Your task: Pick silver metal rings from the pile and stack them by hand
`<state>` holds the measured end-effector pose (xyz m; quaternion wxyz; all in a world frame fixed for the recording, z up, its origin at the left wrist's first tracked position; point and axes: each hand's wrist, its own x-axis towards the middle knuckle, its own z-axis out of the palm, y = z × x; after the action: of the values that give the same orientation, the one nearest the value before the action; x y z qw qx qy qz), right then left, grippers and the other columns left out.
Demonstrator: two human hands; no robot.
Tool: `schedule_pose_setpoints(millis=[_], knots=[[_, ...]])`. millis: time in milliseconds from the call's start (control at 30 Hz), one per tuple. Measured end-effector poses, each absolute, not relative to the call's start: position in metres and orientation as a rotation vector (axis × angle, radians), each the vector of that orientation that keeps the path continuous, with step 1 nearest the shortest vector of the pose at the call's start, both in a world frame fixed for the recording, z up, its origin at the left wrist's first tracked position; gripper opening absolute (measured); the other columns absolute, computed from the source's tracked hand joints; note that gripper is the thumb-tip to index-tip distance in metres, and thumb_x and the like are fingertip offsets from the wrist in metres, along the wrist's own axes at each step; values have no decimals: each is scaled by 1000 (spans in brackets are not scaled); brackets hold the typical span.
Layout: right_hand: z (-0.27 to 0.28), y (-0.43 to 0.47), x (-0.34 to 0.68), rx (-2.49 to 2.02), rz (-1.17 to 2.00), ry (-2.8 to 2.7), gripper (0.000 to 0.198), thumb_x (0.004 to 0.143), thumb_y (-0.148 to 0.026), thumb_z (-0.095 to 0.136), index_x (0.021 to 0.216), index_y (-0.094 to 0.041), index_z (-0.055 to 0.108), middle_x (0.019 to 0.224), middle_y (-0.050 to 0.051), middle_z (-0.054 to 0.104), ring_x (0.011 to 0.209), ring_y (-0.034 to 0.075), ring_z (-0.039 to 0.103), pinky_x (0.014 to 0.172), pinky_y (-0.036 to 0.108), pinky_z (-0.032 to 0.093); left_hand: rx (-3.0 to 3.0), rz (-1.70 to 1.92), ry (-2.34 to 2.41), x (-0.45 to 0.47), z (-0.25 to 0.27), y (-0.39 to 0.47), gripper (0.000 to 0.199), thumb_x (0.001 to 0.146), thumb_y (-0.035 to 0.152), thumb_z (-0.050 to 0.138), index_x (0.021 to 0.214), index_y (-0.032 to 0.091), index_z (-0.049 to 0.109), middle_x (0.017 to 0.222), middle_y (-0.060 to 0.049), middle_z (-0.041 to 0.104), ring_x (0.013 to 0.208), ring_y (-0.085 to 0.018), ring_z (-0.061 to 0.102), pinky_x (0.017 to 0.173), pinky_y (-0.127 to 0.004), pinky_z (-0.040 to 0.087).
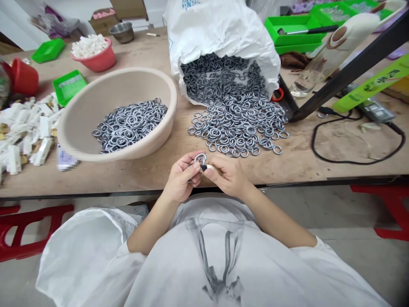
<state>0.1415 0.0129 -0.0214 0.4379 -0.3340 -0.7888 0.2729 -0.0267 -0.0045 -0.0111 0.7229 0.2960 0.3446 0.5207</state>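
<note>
My left hand is closed on a few grey rings, with one ring upright between thumb and fingers. My right hand grips a small tool with a dark tip and a pale end, mostly hidden by the fingers. The dark tip is right beside the held ring. Beyond my hands, loose grey rings spill from a white sack lying on its side. To the left, a beige basin holds many more such rings.
White plastic pieces lie heaped on the left of the wooden table. A red bowl and green trays stand behind them. At right are a dark slanted bar, a black cable and a clear bottle.
</note>
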Motion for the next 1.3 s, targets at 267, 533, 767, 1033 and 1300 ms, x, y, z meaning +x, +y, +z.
schedule_pose_setpoints(millis=[267, 533, 767, 1033, 1300], knots=[[-20, 14, 140, -874, 777, -1993, 45, 98, -47, 48, 63, -20, 45, 59, -3, 42, 57, 11, 39, 57, 27, 28, 679, 1131, 736, -29, -16, -6, 41, 66, 27, 86, 104, 18, 73, 67, 4, 55, 41, -1, 36, 37, -15, 27], [-17, 15, 144, -943, 1012, -1791, 52, 96, -60, 46, 63, -20, 50, 59, -3, 43, 57, 11, 40, 57, 27, 31, 747, 1134, 757, -29, -16, -6, 41, 68, 27, 85, 106, 19, 71, 70, 4, 56, 41, -1, 35, 37, -16, 27], [-12, 17, 137, -1014, 1339, -1469, 46, 77, -64, 70, 82, -18, 65, 76, 1, 63, 70, 14, 53, 66, 27, 42, 1035, 1201, 900, -31, -23, -7, 48, 71, 30, 85, 114, 20, 67, 85, -1, 67, 51, -3, 43, 46, -16, 34], [-20, 24, 138, -867, 1272, -1491, 39, 81, -57, 71, 80, -19, 67, 74, 1, 65, 70, 15, 57, 70, 30, 46, 708, 1010, 821, -25, -17, -8, 48, 73, 58, 77, 91, 15, 64, 68, 1, 58, 43, -3, 39, 39, -16, 28], [-23, 31, 146, -781, 911, -1769, 33, 91, -51, 63, 90, -22, 78, 72, 2, 60, 68, 14, 52, 67, 29, 42, 590, 806, 791, -25, -6, -8, 42, 75, 51, 77, 85, 13, 61, 59, 4, 52, 40, -2, 35, 36, -13, 24]])
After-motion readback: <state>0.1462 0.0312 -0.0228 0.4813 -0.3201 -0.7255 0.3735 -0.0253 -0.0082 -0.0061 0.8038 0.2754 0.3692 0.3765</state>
